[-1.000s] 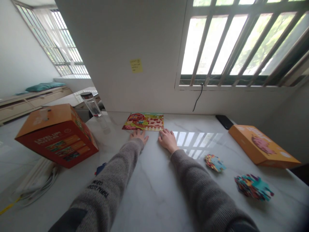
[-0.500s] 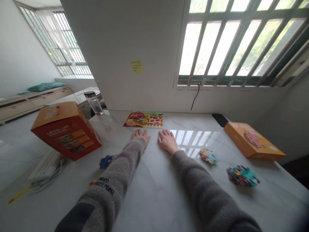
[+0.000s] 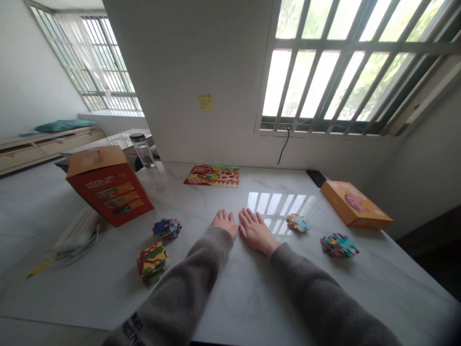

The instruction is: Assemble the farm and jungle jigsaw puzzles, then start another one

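left of the left hand (image 3: 225, 223), a red box (image 3: 110, 192) with an orange top; ahead, a puzzle board (image 3: 211, 175) in red and green (cow-spot patches, white fence); right of the right hand (image 3: 256, 232), an orange box (image 3: 356, 204) with a pink motif.

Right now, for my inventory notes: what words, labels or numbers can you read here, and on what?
"LEVEL UP PUZZLES": red puzzle box, on its side face.
Yellow sticky note: handwriting too small to read.
Grey sleeve: printed letters too blurred to read.
Orange box: nothing legible.
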The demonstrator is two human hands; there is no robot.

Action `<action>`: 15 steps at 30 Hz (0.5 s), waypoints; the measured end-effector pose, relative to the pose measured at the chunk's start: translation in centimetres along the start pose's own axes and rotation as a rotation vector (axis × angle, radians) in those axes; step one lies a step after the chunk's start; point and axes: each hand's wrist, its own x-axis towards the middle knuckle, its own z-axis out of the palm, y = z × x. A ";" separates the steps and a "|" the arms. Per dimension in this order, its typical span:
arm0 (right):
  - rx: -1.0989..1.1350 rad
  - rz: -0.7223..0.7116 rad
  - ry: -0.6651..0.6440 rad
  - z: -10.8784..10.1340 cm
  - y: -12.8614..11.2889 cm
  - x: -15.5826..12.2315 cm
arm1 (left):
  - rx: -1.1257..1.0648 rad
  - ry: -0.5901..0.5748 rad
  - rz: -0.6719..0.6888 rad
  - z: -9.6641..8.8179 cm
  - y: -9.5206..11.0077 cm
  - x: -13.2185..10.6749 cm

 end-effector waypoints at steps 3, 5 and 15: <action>0.031 -0.029 0.031 -0.2 -0.3 -2.8 | -0.017 0.049 0.066 0.6 0.0 -1.9; 0.056 -0.035 0.056 -0.5 -0.6 -4.5 | -0.036 0.081 0.111 1.0 -0.3 -2.9; 0.233 -0.112 -0.012 -3.2 0.5 -7.6 | -0.054 0.046 0.246 1.2 -0.8 -4.7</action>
